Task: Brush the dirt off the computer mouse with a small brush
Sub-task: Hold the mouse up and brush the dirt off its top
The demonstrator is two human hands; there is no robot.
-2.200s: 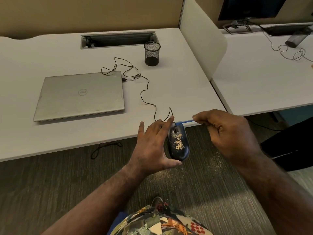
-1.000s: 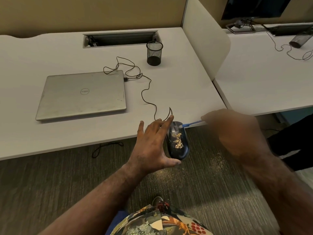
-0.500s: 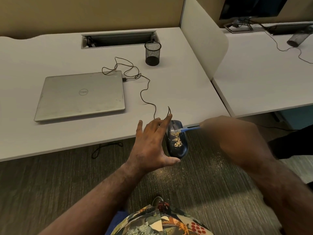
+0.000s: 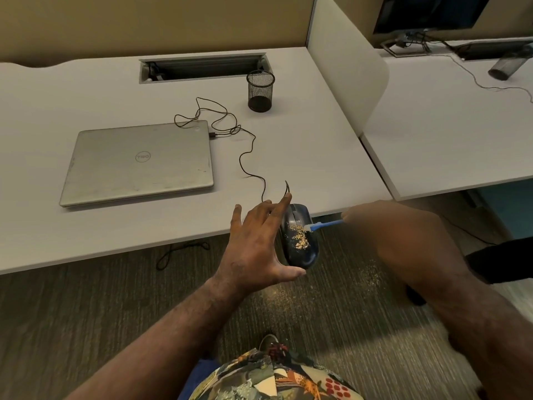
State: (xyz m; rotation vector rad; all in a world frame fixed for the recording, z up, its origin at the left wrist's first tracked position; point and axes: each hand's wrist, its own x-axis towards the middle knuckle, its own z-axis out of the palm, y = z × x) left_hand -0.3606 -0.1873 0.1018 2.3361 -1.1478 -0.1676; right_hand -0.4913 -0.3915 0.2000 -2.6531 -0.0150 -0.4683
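While the left hand [image 4: 253, 241] holds the computer mouse [image 4: 300, 236] out past the front edge of the worktop [image 4: 302, 157], above the carpet floor [image 4: 86, 319], its thumb supports the near end of the mouse and its fingers lie along the left side. The mouse is dark and stands tilted, with its top turned toward the right. A patch of yellow dirt [image 4: 300, 236] sits on this top. The right hand [image 4: 403, 235] is blurred; it grips the blue handle of the small brush [image 4: 320, 225], and the pale head of the brush touches the upper edge of the dirt. Yellow grains [image 4: 366, 277] lie scattered on the carpet below and to the right of the mouse.

The thin cable [image 4: 245, 157] of the mouse goes back over the worktop edge and ends in loops beside the closed silver laptop [image 4: 138, 163], which lies well to the left. Behind the laptop, a black mesh cup [image 4: 260, 90] stands upright; I cannot tell what is inside it. A long cable slot [image 4: 202, 66] is cut in the worktop near the far edge. A pale divider panel [image 4: 346, 67] closes the right side of the worktop, and a second worktop [image 4: 447, 134] lies beyond it. A second mesh cup [image 4: 506, 66] rests there on its side, near a monitor [image 4: 427, 13].
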